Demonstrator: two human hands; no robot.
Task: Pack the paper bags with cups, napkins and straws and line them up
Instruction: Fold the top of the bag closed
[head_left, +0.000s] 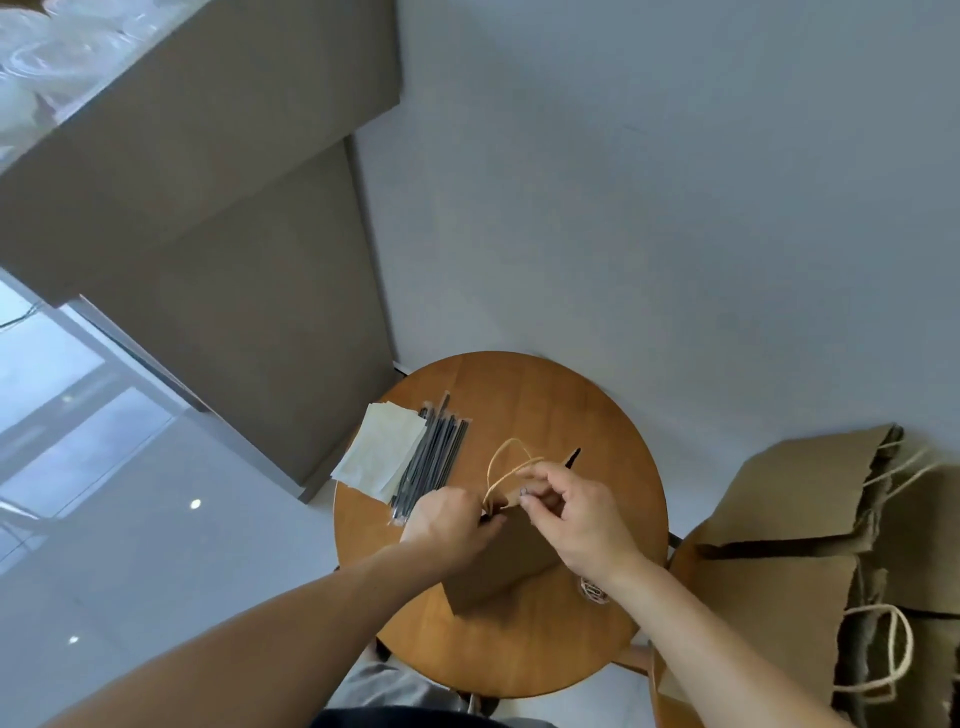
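Observation:
A brown paper bag (506, 564) with twine handles stands on the round wooden table (561, 405). My left hand (447, 522) grips the bag's top edge on the left side. On the right, my right hand (571, 512) pinches the rim near the handle. A black straw tip (573, 457) pokes out behind my right hand. A bundle of wrapped black straws (434, 457) lies on the table's left part. A stack of white napkins (382, 452) sits beside the straws. Clear plastic cups (47, 57) show at the top left, inside a cardboard box.
Large cardboard boxes (234, 249) stand at the left against the wall. A pile of flat paper bags (810, 561) lies at the right on another wooden surface. A small round sticker or lid (592, 590) lies on the table by my right wrist.

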